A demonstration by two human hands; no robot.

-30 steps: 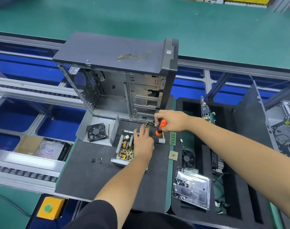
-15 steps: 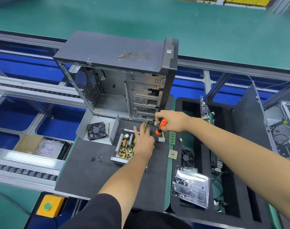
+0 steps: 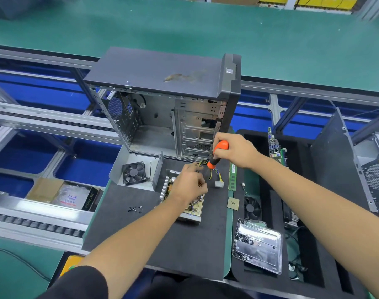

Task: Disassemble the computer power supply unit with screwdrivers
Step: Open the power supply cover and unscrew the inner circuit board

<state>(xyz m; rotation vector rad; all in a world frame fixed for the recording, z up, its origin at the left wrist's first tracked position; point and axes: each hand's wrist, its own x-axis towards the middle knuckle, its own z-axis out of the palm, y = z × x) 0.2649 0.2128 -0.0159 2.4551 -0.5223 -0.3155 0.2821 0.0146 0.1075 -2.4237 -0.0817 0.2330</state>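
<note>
Across the middle of the view lies a dark grey foam mat (image 3: pixel 184 244) on the counter, with a green floor (image 3: pixel 184 24) beyond and blue-backed roller conveyor rails (image 3: pixel 44 117) to the left. At the far edge of the mat stands an open grey metal computer case (image 3: pixel 162 108), its side panel off. Near the left edge of the mat lies a grey sheet-metal cover holding a black square fan (image 3: pixel 134 172). A cluster of small black screws (image 3: pixel 134 209) lies closer to the near edge. Right of the mat sits a black foam tray (image 3: pixel 309 268) with a clear plastic lid (image 3: pixel 257 244) lying on it. A green memory stick (image 3: pixel 232 176) and a small square processor chip (image 3: pixel 233 203) lie along the right edge of the mat.

The opened silver power supply unit with exposed tan circuit board (image 3: pixel 191 209) rests at the centre of the mat, its long axis running from near edge to far edge. Yellow and black wires ending in a white connector (image 3: pixel 219 183) leave its far end.

The left hand (image 3: pixel 189 184) rests on the unit, fingers loosely curled toward the wires; whether it pinches anything cannot be told. The right hand (image 3: pixel 235 151) grips the orange-handled screwdriver (image 3: pixel 217 155), which stands nearly upright, tip down and leaning slightly left, at the unit's far end.
</note>
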